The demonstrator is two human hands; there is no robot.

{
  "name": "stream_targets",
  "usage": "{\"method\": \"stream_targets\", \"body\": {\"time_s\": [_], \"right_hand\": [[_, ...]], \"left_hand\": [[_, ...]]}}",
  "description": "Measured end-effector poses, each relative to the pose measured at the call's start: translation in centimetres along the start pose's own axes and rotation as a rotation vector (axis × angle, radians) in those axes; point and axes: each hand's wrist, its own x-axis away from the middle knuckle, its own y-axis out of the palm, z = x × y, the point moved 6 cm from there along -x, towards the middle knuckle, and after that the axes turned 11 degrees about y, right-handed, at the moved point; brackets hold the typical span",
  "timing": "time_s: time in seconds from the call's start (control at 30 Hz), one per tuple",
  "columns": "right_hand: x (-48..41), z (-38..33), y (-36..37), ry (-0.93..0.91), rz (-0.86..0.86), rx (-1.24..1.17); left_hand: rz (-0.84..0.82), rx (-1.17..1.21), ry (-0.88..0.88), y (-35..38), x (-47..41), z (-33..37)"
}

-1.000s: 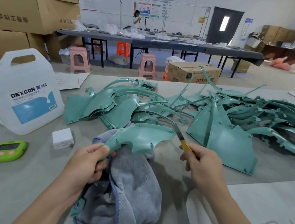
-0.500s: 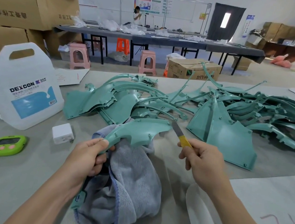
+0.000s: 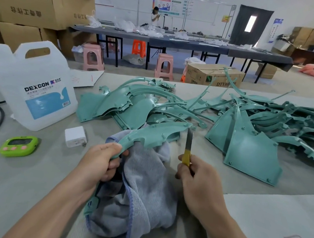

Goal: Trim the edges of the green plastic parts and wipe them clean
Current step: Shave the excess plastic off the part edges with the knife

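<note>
Over cloth [image 3: 144, 186]: left hand [image 3: 98, 163] grips green part [image 3: 156, 134]; right hand [image 3: 197, 184] grips knife [image 3: 188, 148] beside it.

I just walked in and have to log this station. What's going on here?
A person works at a table. The left hand grips one curved green part above a grey towel. The right hand holds a yellow-handled knife, blade pointing up at the part's far tip. A heap of green parts lies behind, with a white jug at the left.
</note>
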Motion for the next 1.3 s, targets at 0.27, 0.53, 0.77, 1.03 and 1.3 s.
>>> {"method": "stream_targets", "body": {"time_s": [0.27, 0.53, 0.77, 1.03, 1.3], "right_hand": [[-0.2, 0.2, -0.2, 0.015, 0.020, 0.051], [0.7, -0.4, 1.3, -0.048, -0.097, 0.128], [0.6, -0.8, 1.0, -0.118, -0.124, 0.162], [-0.8, 0.2, -0.9, -0.091, -0.010, -0.061], [-2.7, 1.2, -0.4, 0.031, -0.023, -0.067]], "left_hand": [[-0.013, -0.002, 0.004, 0.0, 0.0, -0.2], [0.002, -0.016, 0.017, -0.2, 0.0, -0.3], [0.010, -0.013, 0.015, -0.1, 0.0, -0.1], [-0.001, -0.003, 0.013, 0.0, 0.1, 0.0], [-0.019, -0.024, 0.010, 0.4, 0.3, 0.4]]}}
